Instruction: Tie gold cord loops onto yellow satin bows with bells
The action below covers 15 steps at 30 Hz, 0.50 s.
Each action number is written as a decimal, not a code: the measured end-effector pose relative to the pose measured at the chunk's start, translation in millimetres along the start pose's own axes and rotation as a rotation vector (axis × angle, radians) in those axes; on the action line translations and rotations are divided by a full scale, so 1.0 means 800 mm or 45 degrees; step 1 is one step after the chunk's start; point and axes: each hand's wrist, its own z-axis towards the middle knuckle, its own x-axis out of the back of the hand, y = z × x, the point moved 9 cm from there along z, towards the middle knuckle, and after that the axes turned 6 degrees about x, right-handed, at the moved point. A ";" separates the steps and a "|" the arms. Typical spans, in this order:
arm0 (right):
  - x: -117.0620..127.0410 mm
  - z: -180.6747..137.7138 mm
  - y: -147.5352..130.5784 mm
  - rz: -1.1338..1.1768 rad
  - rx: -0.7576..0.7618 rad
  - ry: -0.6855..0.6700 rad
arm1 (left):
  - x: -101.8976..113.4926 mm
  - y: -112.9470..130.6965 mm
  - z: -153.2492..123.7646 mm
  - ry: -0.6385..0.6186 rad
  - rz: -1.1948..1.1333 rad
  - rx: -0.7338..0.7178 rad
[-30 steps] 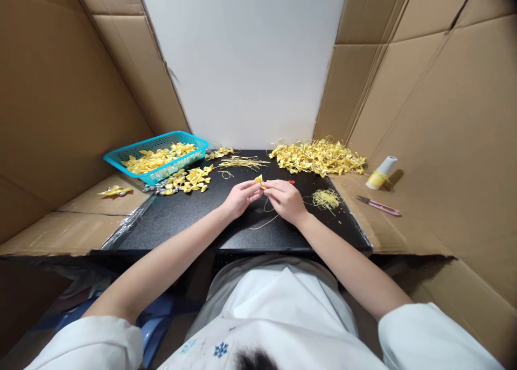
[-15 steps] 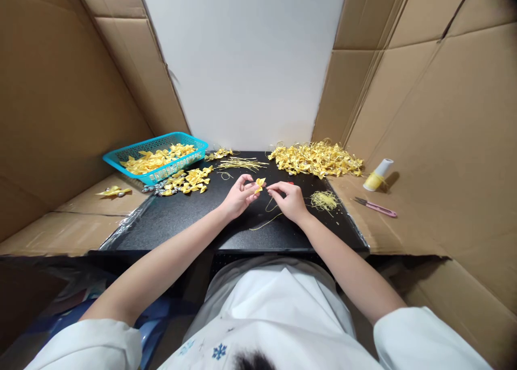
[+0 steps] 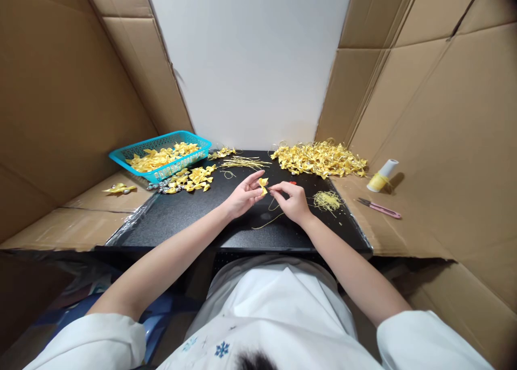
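Observation:
A small yellow ribbon bow [image 3: 263, 186] is pinched in my left hand [image 3: 243, 195], held above the black tabletop [image 3: 194, 224]. The index finger of that hand stretches out past the bow. My right hand [image 3: 294, 202] is closed right beside the bow, thumb and fingertips pressed together at its right edge. What those fingertips grip is too small to make out; a thin yellow thread [image 3: 269, 221] hangs below them and trails over the table. Something red [image 3: 293, 183] shows just behind the right hand.
A turquoise basket [image 3: 117, 155] of yellow bows stands at left, more bows [image 3: 197, 179] before it. Cut cords [image 3: 246, 163] lie at the back, with a large bow heap [image 3: 319, 159] to their right. A thread tangle [image 3: 327, 200], thread spool [image 3: 382, 177] and pink snips [image 3: 379, 208] lie rightward.
My left hand has turned the bow a little, and its index finger is straighter. My right fingertips have come closer to the bow. The whole view has shifted slightly.

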 end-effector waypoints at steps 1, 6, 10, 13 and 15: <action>0.000 0.000 0.001 -0.001 -0.009 0.000 | -0.002 0.001 0.000 -0.013 0.008 0.003; -0.002 0.000 0.000 0.002 0.012 -0.019 | -0.001 0.001 0.001 -0.008 0.045 0.011; 0.004 0.001 -0.001 -0.019 -0.005 0.029 | 0.006 0.004 0.002 0.043 0.044 -0.026; 0.008 0.001 0.000 0.000 -0.034 0.076 | 0.012 0.007 0.003 0.100 0.050 -0.068; 0.008 0.001 0.000 0.041 -0.022 0.095 | 0.015 0.009 0.004 0.132 0.051 -0.099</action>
